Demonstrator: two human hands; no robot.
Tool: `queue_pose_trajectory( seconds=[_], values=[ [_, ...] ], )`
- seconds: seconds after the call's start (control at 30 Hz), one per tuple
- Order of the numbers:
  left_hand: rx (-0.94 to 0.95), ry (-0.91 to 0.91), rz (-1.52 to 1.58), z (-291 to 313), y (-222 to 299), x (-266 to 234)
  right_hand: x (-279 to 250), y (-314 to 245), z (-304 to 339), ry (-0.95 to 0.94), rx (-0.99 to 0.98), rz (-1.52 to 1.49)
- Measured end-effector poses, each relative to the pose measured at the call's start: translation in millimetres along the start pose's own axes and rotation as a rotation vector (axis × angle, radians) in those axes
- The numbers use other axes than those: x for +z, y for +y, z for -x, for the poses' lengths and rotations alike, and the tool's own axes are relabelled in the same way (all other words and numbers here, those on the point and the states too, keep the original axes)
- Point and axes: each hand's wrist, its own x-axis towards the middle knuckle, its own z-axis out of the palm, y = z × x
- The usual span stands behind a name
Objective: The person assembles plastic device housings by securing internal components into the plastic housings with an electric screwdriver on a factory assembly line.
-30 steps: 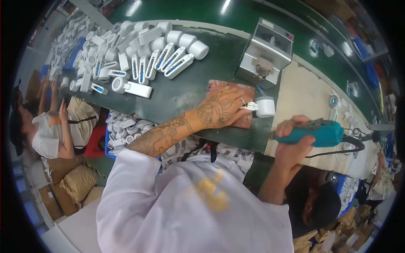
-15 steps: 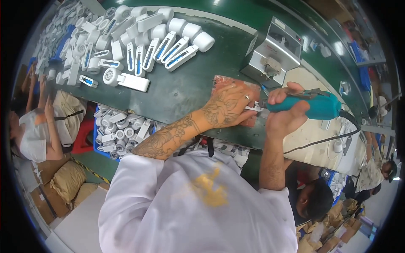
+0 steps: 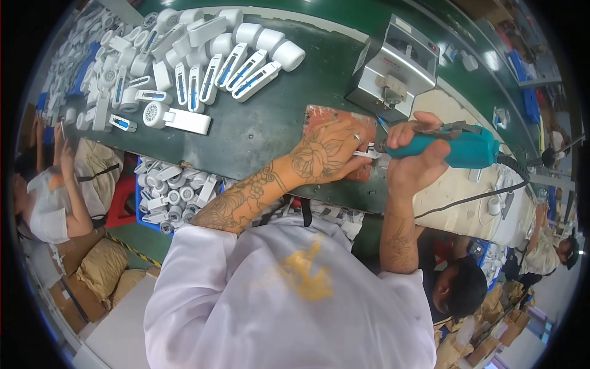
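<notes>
With my right hand (image 3: 410,169) I grip a teal electric screwdriver (image 3: 472,149) lying level, its cord trailing from the right end. Its tip points left, at a small white plastic piece (image 3: 369,153). My left hand (image 3: 326,150) pins that piece down on a worn red board (image 3: 322,112), thumb and fingers closed around it. The fingers partly cover the piece, so its full shape is hidden. Up and to the left, several white handheld-fan bodies (image 3: 255,80) stand in a row, their opened handles showing blue inside.
A grey metal machine (image 3: 393,67) stands behind the board. White fan parts (image 3: 110,67) heap up on the far left of the green table (image 3: 264,123). Below its edge sits a blue crate (image 3: 140,212) of white parts. Other people sit at left and lower right.
The whole view has shifted a little, so the table things sit slightly further left and up. Both hands keep their holds; the screwdriver tip remains at the white piece.
</notes>
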Motion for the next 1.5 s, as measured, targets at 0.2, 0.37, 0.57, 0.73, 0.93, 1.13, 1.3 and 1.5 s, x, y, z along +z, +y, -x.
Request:
queue_pose_trajectory(
  seconds=[0.2,0.37,0.57,0.73,0.93,1.13,1.3,1.5],
  values=[
    [-0.042,0.023,-0.019,-3,2,5,2,-2,0,-0.023,-0.002,0.073],
    [-0.072,0.035,0.006,-4,-1,7,0,-9,-6,0.002,0.003,0.033],
    [-0.086,0.024,-0.031,-20,-14,-5,5,7,-52,0.014,-0.079,0.061],
    [-0.087,0.036,-0.099,-18,-22,4,8,27,-77,-0.023,-0.181,0.170],
    [-0.076,-0.002,-0.067,-18,-23,7,5,42,-80,-0.051,-0.205,0.125],
    [-0.105,0.019,-0.093,-21,-19,-2,12,28,-74,-0.029,-0.070,0.138],
    [-0.058,0.047,-0.088,-19,-22,3,3,7,-47,0.022,0.044,0.145],
    [-0.098,0.042,-0.087,-19,-18,0,0,9,-37,-0.072,0.036,0.100]
  ],
)
